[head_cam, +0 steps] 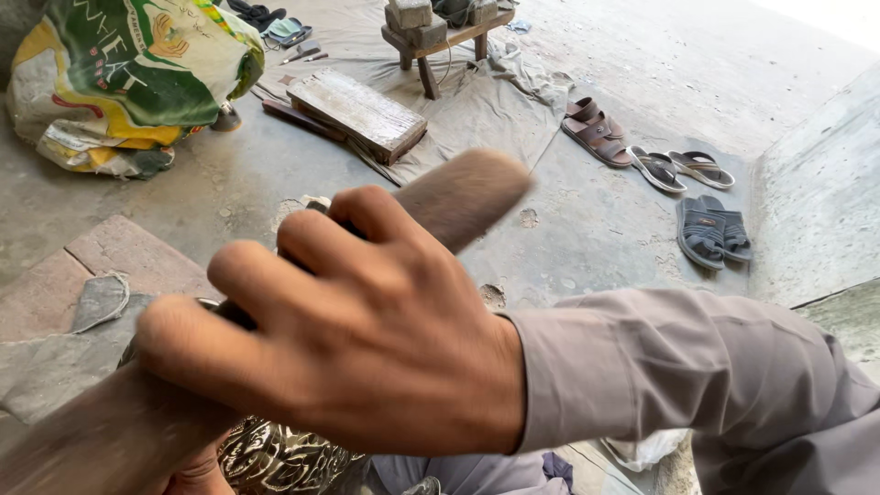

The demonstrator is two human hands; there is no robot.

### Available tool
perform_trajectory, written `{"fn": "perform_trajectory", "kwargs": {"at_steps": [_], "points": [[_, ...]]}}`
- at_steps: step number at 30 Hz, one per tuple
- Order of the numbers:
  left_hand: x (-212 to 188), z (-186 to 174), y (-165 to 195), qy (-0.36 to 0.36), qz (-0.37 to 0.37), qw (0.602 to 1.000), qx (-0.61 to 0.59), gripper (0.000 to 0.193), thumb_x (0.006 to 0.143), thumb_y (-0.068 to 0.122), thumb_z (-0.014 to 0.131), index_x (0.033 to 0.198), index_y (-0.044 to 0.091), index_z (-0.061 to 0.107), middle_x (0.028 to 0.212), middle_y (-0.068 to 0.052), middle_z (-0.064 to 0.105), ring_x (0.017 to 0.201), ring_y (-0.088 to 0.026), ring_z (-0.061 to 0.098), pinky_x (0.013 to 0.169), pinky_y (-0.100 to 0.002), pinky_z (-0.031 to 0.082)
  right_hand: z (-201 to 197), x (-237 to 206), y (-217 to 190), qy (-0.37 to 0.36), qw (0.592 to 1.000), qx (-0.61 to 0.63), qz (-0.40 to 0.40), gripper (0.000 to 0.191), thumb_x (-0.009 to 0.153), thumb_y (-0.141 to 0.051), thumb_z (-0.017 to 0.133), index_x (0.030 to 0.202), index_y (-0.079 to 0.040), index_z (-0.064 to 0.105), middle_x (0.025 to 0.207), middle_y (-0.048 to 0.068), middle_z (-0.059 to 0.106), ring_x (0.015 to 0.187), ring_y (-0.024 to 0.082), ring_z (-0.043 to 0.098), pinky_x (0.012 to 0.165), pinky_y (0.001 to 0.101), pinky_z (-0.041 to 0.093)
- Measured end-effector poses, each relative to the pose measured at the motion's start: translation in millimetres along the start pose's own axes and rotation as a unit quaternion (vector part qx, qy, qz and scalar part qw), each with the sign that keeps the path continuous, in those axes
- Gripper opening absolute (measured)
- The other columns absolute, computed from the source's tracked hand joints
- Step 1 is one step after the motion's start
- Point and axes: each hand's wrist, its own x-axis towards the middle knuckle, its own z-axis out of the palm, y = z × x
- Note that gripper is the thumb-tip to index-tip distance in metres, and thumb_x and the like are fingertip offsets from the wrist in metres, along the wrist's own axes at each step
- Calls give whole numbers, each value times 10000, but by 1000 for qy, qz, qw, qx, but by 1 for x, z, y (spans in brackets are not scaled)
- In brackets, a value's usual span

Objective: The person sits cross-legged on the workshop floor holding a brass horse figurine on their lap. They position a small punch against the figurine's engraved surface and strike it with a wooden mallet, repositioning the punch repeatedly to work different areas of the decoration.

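Rough grey concrete floor, pitted and dusty, fills the scene, with a wrinkled grey cloth sheet spread over it at twelve o'clock. On that sheet lies a weathered rectangular wooden slab, its grain cracked, and beyond it a small wooden stool carrying stone blocks. At eleven o'clock slumps a bulging woven sack printed in green, yellow and white. Toward two o'clock sit three pairs of sandals: brown leather, pale strapped and dark ribbed.

Front and centre, the right hand, on a grey-sleeved arm entering from four o'clock, is curled tightly around a thick round wooden mallet; the smooth brown shaft runs from eight o'clock up to a blurred, rounded end at one o'clock. Knuckles face the camera, fingers fully wrapped.

Just beneath, at six o'clock, shows a dark metal piece embossed with curling ornament. The left hand is barely visible there, against that metal; whether it grips it cannot be told. Flat reddish bricks lie at nine o'clock.
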Motion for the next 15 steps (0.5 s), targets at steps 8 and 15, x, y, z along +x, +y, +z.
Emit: {"fn": "perform_trajectory", "kwargs": {"at_steps": [8, 15], "points": [[-8, 1, -1, 9, -5, 1000, 3, 286, 961, 189, 790, 1046, -20, 615, 844, -120, 722, 721, -216, 716, 664, -343, 548, 22, 1, -5, 19, 997, -69, -16, 208, 1025, -278, 688, 1160, -192, 556, 867, 29, 638, 755, 208, 651, 688, 408, 514], [-10, -11, 5, 1, -31, 994, -108, 250, 1005, 178, 766, 1052, -11, 610, 843, -86, 742, 681, -152, 706, 615, -297, 538, 34, 18, -10, -27, 992, -113, -46, 185, 995, -293, 701, 1146, -212, 632, 889, -4, 665, 758, 173, 651, 743, 357, 497]]}}
